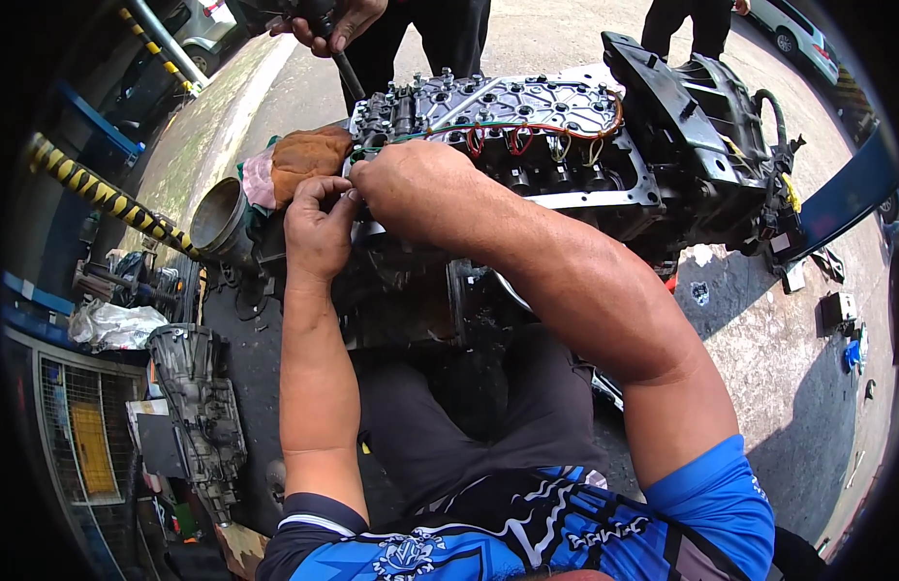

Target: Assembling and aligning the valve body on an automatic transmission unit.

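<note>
A transmission (604, 199) lies on its side before me, its open face up, with a silver valve body (527, 105) and several coloured wires across it. At its near left corner, my left hand (319, 228) pinches thumb and fingertips together; what lies between them is too small or hidden to name. Just right of it, my right hand (411, 179) reaches across with its fingers curled shut over the same corner, and its back hides whatever they grip. A crumpled brown and pink rag (309, 160) is beside my hands on the left.
Across the transmission, a co-worker's hand (348, 21) holds a black tool with a shaft pointing down at the far left corner. A metal bucket (219, 218) stands at left. Another transmission unit (193, 397) lies on the floor, and a striped pole (110, 194) rises beyond.
</note>
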The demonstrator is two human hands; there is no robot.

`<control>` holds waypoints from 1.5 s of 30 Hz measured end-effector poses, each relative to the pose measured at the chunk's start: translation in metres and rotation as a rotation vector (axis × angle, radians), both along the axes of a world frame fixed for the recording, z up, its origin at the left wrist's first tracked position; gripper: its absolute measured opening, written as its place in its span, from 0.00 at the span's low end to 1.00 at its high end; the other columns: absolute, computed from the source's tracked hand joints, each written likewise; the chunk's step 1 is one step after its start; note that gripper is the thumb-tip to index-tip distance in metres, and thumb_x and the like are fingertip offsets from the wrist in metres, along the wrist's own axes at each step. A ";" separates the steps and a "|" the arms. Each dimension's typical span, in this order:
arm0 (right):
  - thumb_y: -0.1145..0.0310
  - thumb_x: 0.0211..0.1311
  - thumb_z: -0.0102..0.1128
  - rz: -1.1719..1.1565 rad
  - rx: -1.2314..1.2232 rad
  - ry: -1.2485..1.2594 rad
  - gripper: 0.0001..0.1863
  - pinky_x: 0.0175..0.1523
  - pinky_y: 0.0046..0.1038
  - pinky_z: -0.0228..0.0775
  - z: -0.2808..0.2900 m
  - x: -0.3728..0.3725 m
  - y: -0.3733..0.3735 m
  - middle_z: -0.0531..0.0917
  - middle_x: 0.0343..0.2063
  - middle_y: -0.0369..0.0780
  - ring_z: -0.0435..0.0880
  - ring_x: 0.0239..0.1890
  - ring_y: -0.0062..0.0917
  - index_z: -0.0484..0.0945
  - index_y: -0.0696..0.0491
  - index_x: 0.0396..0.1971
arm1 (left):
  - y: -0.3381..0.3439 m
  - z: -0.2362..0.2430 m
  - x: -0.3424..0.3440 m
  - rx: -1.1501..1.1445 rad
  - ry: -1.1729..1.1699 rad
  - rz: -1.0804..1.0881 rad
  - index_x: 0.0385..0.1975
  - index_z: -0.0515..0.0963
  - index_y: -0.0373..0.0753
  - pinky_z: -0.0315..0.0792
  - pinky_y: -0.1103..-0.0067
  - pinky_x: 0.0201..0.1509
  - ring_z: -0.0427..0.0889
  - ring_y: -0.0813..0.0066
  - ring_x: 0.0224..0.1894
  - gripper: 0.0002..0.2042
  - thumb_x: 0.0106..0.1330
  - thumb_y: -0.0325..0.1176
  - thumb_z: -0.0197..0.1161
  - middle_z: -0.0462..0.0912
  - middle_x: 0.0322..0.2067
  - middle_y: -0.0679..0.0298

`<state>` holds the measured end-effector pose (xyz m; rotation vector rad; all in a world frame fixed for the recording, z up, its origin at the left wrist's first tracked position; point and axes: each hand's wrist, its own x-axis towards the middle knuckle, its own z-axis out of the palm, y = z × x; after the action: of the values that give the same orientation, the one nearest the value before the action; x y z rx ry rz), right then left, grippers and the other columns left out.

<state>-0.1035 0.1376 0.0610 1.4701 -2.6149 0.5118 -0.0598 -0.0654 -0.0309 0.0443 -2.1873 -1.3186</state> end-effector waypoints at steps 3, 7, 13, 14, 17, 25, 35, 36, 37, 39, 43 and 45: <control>0.67 0.59 0.59 -0.009 0.036 -0.010 0.12 0.48 0.39 0.81 -0.001 -0.003 -0.004 0.89 0.38 0.47 0.89 0.44 0.39 0.87 0.55 0.38 | 0.006 0.007 0.001 -0.122 0.131 -0.048 0.35 0.83 0.32 0.75 0.76 0.50 0.83 0.68 0.42 0.06 0.61 0.27 0.67 0.83 0.39 0.57; 0.68 0.58 0.61 0.007 -0.025 0.018 0.12 0.48 0.38 0.81 -0.004 0.001 -0.003 0.89 0.37 0.47 0.89 0.43 0.39 0.87 0.55 0.38 | 0.000 0.000 0.002 0.046 -0.056 0.051 0.36 0.83 0.32 0.75 0.75 0.51 0.83 0.65 0.43 0.07 0.60 0.27 0.67 0.83 0.39 0.56; 0.68 0.57 0.61 -0.045 -0.022 0.001 0.12 0.47 0.38 0.81 -0.005 0.001 -0.005 0.89 0.38 0.47 0.89 0.43 0.38 0.87 0.56 0.38 | 0.005 0.008 0.004 -0.205 0.135 -0.017 0.36 0.84 0.32 0.76 0.76 0.48 0.83 0.70 0.41 0.07 0.61 0.27 0.68 0.83 0.39 0.58; 0.68 0.57 0.61 -0.041 -0.025 0.001 0.12 0.47 0.38 0.81 -0.005 0.001 -0.006 0.89 0.38 0.47 0.89 0.43 0.38 0.87 0.56 0.38 | 0.000 0.003 0.003 -0.083 0.028 0.009 0.37 0.84 0.32 0.76 0.76 0.48 0.82 0.71 0.40 0.07 0.61 0.27 0.68 0.83 0.39 0.58; 0.67 0.57 0.62 -0.002 -0.033 0.024 0.12 0.47 0.38 0.81 -0.006 0.001 -0.005 0.89 0.38 0.47 0.89 0.43 0.38 0.87 0.55 0.38 | 0.001 0.003 0.003 -0.016 -0.021 0.022 0.37 0.83 0.32 0.76 0.77 0.47 0.82 0.73 0.40 0.07 0.61 0.27 0.68 0.82 0.39 0.59; 0.68 0.62 0.59 0.001 -0.052 0.014 0.12 0.45 0.42 0.80 -0.009 0.001 -0.003 0.87 0.35 0.50 0.89 0.40 0.43 0.82 0.57 0.42 | 0.004 0.006 0.003 0.024 -0.056 0.023 0.37 0.83 0.32 0.76 0.78 0.45 0.82 0.73 0.38 0.07 0.62 0.27 0.68 0.82 0.39 0.58; 0.68 0.62 0.60 -0.001 -0.072 0.057 0.12 0.44 0.41 0.81 -0.013 0.000 -0.001 0.87 0.33 0.49 0.89 0.39 0.42 0.81 0.57 0.42 | 0.007 0.010 0.004 -0.158 0.046 0.040 0.36 0.83 0.31 0.77 0.77 0.43 0.84 0.70 0.36 0.07 0.61 0.27 0.68 0.83 0.38 0.56; 0.68 0.62 0.60 -0.003 -0.078 0.060 0.12 0.44 0.41 0.81 -0.013 0.000 -0.002 0.87 0.33 0.49 0.89 0.39 0.42 0.81 0.57 0.42 | 0.007 0.011 0.004 -0.244 0.152 0.016 0.35 0.83 0.31 0.77 0.77 0.44 0.84 0.70 0.36 0.07 0.61 0.28 0.68 0.83 0.37 0.56; 0.67 0.62 0.60 -0.006 -0.084 0.063 0.12 0.44 0.41 0.81 -0.013 0.001 -0.003 0.87 0.33 0.49 0.89 0.39 0.42 0.81 0.57 0.41 | 0.004 0.009 0.003 -0.246 0.151 0.018 0.35 0.83 0.31 0.77 0.77 0.44 0.84 0.70 0.36 0.07 0.61 0.28 0.68 0.83 0.37 0.56; 0.67 0.62 0.60 -0.004 -0.090 0.050 0.12 0.44 0.41 0.81 -0.013 0.001 -0.002 0.87 0.33 0.49 0.89 0.39 0.42 0.81 0.57 0.41 | 0.003 0.005 0.001 0.059 -0.024 0.015 0.35 0.84 0.31 0.76 0.76 0.45 0.84 0.68 0.38 0.08 0.60 0.29 0.69 0.83 0.37 0.56; 0.67 0.62 0.60 -0.024 -0.073 0.018 0.12 0.43 0.41 0.81 -0.014 -0.002 -0.004 0.87 0.33 0.49 0.89 0.38 0.43 0.81 0.58 0.42 | 0.006 0.011 0.005 -0.097 -0.038 0.072 0.34 0.84 0.32 0.76 0.75 0.46 0.84 0.68 0.40 0.07 0.59 0.28 0.69 0.83 0.39 0.56; 0.67 0.62 0.59 -0.008 -0.094 0.021 0.12 0.43 0.41 0.81 -0.016 0.000 -0.004 0.87 0.33 0.49 0.89 0.38 0.43 0.80 0.58 0.42 | 0.006 0.013 0.005 -0.263 0.141 0.009 0.35 0.84 0.32 0.76 0.76 0.45 0.84 0.68 0.40 0.08 0.59 0.28 0.69 0.83 0.39 0.56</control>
<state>-0.1032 0.1337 0.0446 1.4288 -2.5425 0.6062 -0.0549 -0.0597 -0.0176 -0.1359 -2.2158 -0.9880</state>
